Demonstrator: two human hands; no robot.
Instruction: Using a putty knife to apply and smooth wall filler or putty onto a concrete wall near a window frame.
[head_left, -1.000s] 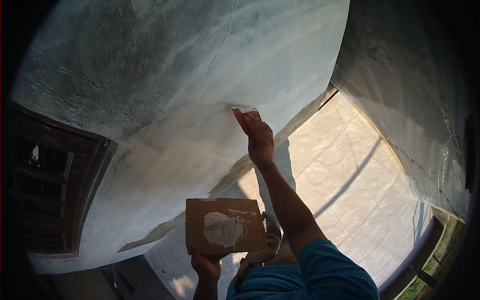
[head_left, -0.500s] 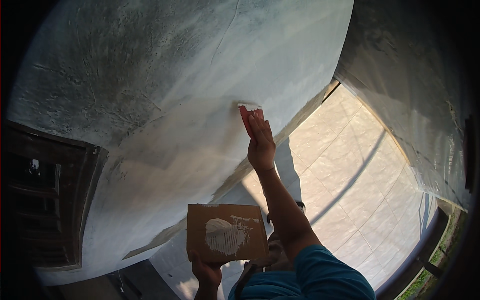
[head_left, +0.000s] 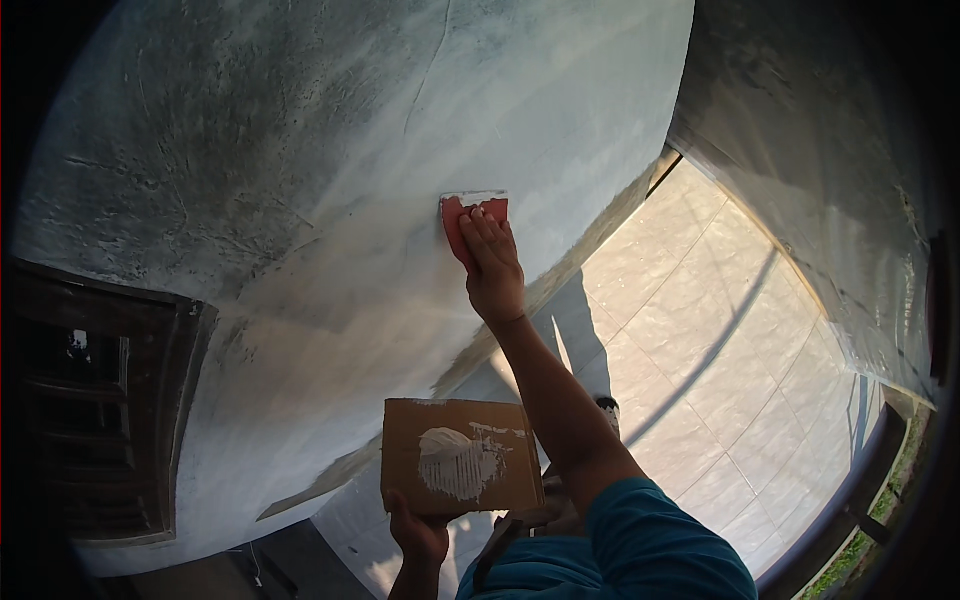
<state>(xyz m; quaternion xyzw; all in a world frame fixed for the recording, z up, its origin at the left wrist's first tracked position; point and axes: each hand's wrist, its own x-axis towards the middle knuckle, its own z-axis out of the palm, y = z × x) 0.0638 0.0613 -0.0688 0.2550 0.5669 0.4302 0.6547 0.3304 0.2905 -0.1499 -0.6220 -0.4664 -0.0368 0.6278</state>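
Note:
Pressed to the wall (head_left: pixel 360 280) is a red scraper (head_left: pixel 456 222), a flat spreader with white paste along its far edge. My right hand (head_left: pixel 493 265) grips it with the fingers laid along its face. Lower down, my left hand (head_left: pixel 418 533) holds a brown cardboard piece (head_left: pixel 405 440) by its near left edge, thumb on top and the other fingers hidden beneath. A smeared mound of white putty (head_left: pixel 445 443) lies on the cardboard. The wall shows pale coated areas and a dark grey rough patch at the upper left.
A dark wooden window frame (head_left: pixel 165 400) is set in the wall at left. Pale floor tiles (head_left: pixel 680 330), crossed by shadows, spread to the right. Translucent sheeting (head_left: pixel 800 180) hangs at far right, above a dark rail (head_left: pixel 840 510) with grass beyond.
My right hand and the scraper have moved left and slightly up along the wall, and more of the scraper's face shows. The cardboard has shifted slightly right and up in view.

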